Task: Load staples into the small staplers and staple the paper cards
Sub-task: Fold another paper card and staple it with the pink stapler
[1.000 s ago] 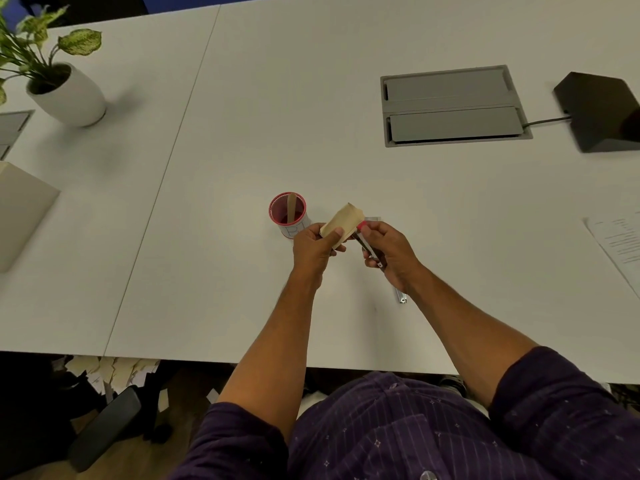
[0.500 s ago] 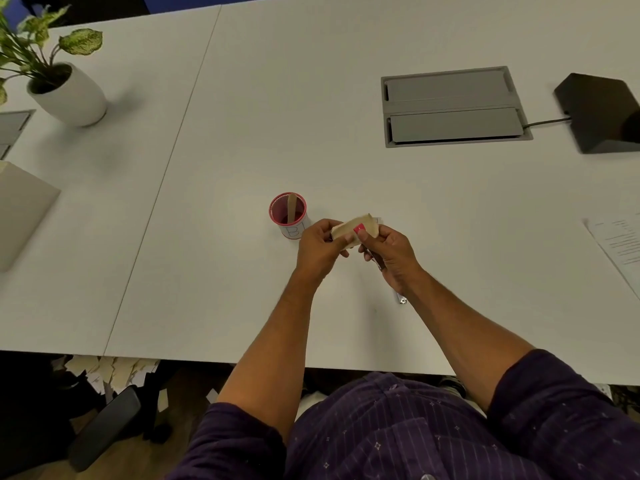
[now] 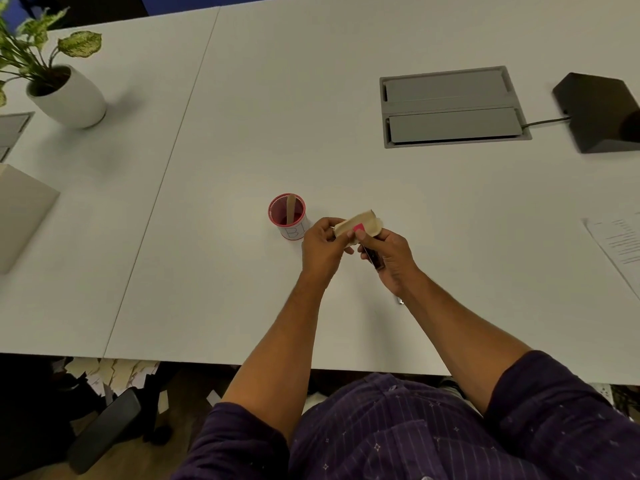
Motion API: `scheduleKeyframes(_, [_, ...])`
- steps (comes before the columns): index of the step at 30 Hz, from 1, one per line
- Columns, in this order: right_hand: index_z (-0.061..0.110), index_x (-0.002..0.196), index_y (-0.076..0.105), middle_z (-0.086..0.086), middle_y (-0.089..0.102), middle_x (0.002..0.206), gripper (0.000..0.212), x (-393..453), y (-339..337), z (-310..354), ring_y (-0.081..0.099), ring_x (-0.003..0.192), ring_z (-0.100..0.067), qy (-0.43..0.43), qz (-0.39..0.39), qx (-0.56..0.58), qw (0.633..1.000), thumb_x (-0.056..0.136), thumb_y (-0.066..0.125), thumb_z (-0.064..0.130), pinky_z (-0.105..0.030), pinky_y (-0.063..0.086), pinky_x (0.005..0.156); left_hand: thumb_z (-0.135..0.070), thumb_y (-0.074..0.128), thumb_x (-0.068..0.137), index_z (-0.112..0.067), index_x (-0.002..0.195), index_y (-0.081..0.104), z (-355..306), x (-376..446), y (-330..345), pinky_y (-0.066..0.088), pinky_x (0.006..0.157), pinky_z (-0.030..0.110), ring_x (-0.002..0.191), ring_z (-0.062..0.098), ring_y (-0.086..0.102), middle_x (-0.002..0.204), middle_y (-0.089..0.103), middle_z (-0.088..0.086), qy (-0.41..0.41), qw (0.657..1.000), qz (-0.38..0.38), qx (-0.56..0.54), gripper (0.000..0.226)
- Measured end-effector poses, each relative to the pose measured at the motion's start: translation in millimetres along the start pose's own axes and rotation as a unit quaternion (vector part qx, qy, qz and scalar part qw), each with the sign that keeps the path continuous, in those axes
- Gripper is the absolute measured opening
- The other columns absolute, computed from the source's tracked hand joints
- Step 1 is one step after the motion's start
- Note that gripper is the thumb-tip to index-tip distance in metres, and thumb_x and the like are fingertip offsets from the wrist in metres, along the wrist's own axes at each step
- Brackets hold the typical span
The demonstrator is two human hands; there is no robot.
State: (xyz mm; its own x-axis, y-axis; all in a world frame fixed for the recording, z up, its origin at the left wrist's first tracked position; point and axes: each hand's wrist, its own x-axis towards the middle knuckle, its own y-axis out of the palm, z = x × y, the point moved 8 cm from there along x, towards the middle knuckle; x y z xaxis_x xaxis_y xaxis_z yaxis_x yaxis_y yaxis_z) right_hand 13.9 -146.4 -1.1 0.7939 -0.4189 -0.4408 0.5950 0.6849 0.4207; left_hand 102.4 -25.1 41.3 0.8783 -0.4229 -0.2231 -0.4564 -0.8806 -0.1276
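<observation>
Above the white table (image 3: 346, 150), my left hand (image 3: 323, 249) pinches the left end of a tan paper card (image 3: 365, 221). My right hand (image 3: 389, 256) grips a small stapler (image 3: 358, 227) with a pink tip and a dark body; the pink tip presses on the card's near edge. Both hands touch at the card. Most of the stapler is hidden in my right palm. A small red-rimmed cup (image 3: 287, 216) with a wooden stick in it stands just left of my left hand.
A silvery object (image 3: 400, 301) peeks out on the table under my right wrist. A potted plant (image 3: 65, 91) stands at the far left, a grey cable hatch (image 3: 452, 105) and a black device (image 3: 601, 112) at the far right. Printed paper (image 3: 620, 244) lies at the right edge.
The card has tipped down from upright to lying flat between my hands, and the stapler's pink tip has come onto its edge. My hands have closed together.
</observation>
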Motion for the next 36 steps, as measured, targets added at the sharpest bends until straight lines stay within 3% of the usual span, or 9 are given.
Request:
scheduleKeyframes(5, [-0.008,0.12,0.067,-0.011,0.069,0.091,0.043,0.4,-2.3,2.5,0.06,0.069,-0.017,0.0,-0.017,0.007,1.0,0.09,0.077,0.02,-0.024,0.051,0.061,-0.032,0.08,0.083,-0.013,0.106,0.066,1.4,2.4,0.8,0.056,0.063,0.024,0.063,0.02,0.071,0.085,0.077,0.003,-0.002,0.999,0.022,0.043,0.033])
scheduleKeyframes(18, [-0.005,0.114,0.07,-0.009,0.071,0.086,0.039,0.0,-4.2,1.0,0.062,0.067,-0.016,0.002,-0.045,-0.002,0.999,0.088,0.079,0.022,-0.023,0.053,0.06,-0.037,0.074,0.089,-0.014,0.107,0.068,6.3,2.7,3.8,0.05,0.056,0.019,0.063,0.014,0.071,0.085,0.075,0.001,-0.016,0.999,0.008,0.036,0.03])
scheduleKeyframes(22, [-0.003,0.108,0.073,-0.01,0.071,0.087,0.033,0.7,-5.0,-1.3,0.062,0.067,-0.018,0.007,-0.06,-0.017,0.998,0.088,0.079,0.022,-0.026,0.053,0.061,-0.05,0.068,0.09,-0.014,0.102,0.072,15.5,-0.5,12.2,0.059,0.072,0.024,0.086,0.015,0.073,0.092,0.075,0.004,-0.074,0.997,0.016,-0.017,0.038])
scheduleKeyframes(27, [0.007,0.092,0.077,-0.002,0.074,0.079,0.013,-0.9,-5.5,-3.6,0.065,0.065,-0.013,0.002,-0.053,-0.002,0.999,0.086,0.08,0.018,-0.023,0.053,0.059,-0.032,0.082,0.081,0.005,0.111,0.068,26.5,-2.1,24.4,0.058,0.093,0.045,0.1,0.035,0.07,0.111,0.071,0.024,-0.193,0.966,0.026,-0.17,0.05])
scheduleKeyframes(33, [0.009,0.097,0.077,-0.004,0.076,0.084,0.018,-0.3,-3.2,-1.4,0.066,0.07,-0.015,-0.015,-0.052,0.0,0.999,0.084,0.083,0.02,-0.025,0.054,0.061,-0.03,0.079,0.084,0.007,0.122,0.062,28.3,0.6,25.8,0.056,0.096,0.047,0.104,0.038,0.067,0.119,0.067,0.025,-0.212,0.955,0.018,-0.206,0.055])
scheduleKeyframes(36, [0.007,0.099,0.076,-0.002,0.075,0.082,0.019,1.5,3.3,1.0,0.065,0.069,-0.014,-0.025,-0.052,0.003,0.998,0.085,0.081,0.019,-0.026,0.053,0.061,-0.028,0.077,0.086,0.006,0.12,0.063,23.1,0.0,23.7,0.06,0.088,0.041,0.093,0.03,0.069,0.111,0.07,0.02,-0.198,0.954,0.004,-0.225,0.051])
